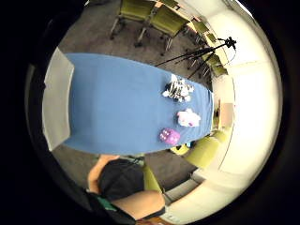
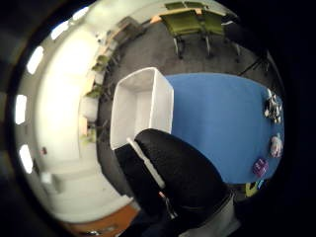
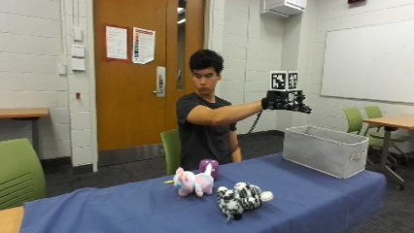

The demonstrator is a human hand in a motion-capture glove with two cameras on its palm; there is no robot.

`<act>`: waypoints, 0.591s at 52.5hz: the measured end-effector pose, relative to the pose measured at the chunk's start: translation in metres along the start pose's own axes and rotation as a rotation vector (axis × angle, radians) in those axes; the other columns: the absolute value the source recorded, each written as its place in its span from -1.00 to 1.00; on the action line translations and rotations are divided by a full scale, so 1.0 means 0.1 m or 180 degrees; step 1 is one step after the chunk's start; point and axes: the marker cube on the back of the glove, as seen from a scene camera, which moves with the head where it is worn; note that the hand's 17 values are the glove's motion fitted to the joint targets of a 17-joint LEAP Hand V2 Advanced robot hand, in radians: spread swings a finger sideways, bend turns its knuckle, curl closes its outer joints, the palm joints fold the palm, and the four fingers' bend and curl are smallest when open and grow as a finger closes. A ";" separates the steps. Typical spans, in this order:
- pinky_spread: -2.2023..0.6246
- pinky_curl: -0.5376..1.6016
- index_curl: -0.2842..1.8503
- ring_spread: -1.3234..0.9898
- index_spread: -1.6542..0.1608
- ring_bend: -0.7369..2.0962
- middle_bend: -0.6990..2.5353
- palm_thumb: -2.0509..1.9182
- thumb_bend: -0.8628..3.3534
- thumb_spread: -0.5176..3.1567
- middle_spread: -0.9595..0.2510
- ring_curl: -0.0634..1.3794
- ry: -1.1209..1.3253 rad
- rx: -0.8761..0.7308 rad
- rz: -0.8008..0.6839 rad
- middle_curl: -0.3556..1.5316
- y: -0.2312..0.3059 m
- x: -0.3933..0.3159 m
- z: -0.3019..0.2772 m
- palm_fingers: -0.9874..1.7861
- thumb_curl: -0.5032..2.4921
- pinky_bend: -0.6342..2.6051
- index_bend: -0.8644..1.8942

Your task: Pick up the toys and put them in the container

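A person sat behind the desk [image 3: 310,204], which was covered with a blue cloth. The right arm was extended level, and the gloved right hand [image 3: 284,101] was raised in the air above and just short of the container [image 3: 325,149], touching nothing. The fingers appeared spread and held no toy.

The container, a grey open-topped fabric bin, stood on the desk at the end toward the hand. In the thumb-side palm view its white interior [image 2: 140,106] showed no contents.

Three toys remained on the desk at the opposite end, well apart from the container:
- Zebra [image 3: 241,198]: lying nearest the front edge.
- Unicorn [image 3: 194,183]: pink and white, just behind the zebra.
- Purple toy [image 3: 209,168]: just behind the unicorn, nearest the person.

In the little-finger-side palm view the three lay in a row: zebra [image 1: 178,89], unicorn [image 1: 189,117], purple toy [image 1: 169,136].
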 end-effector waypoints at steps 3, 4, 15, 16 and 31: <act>0.51 -0.41 -0.66 0.02 0.69 -0.37 -0.42 -0.03 -0.63 -0.42 0.50 -0.89 -0.0003 -0.0011 -0.0006 -0.55 0.02 -0.02 0.00 -0.12 -0.66 -0.39 -0.17; 0.51 -0.39 -0.64 0.00 0.67 -0.36 -0.42 -0.03 -0.63 -0.39 0.49 -0.88 0.0002 -0.0004 -0.0010 -0.55 0.03 -0.03 0.00 -0.13 -0.66 -0.39 -0.16; 0.48 -0.32 -0.56 -0.08 0.59 -0.35 -0.41 -0.05 -0.64 -0.22 0.44 -0.82 0.0043 0.0034 -0.0063 -0.46 0.11 0.00 -0.03 -0.17 -0.65 -0.38 -0.17; 0.48 -0.32 -0.55 -0.09 0.59 -0.35 -0.41 -0.05 -0.64 -0.21 0.44 -0.81 0.0046 0.0040 -0.0073 -0.45 0.13 0.00 -0.03 -0.18 -0.65 -0.38 -0.17; 0.47 -0.27 -0.48 -0.12 0.57 -0.34 -0.41 -0.06 -0.65 -0.18 0.42 -0.75 0.0198 0.0061 -0.0023 -0.37 0.65 0.52 -0.11 -0.19 -0.63 -0.38 -0.19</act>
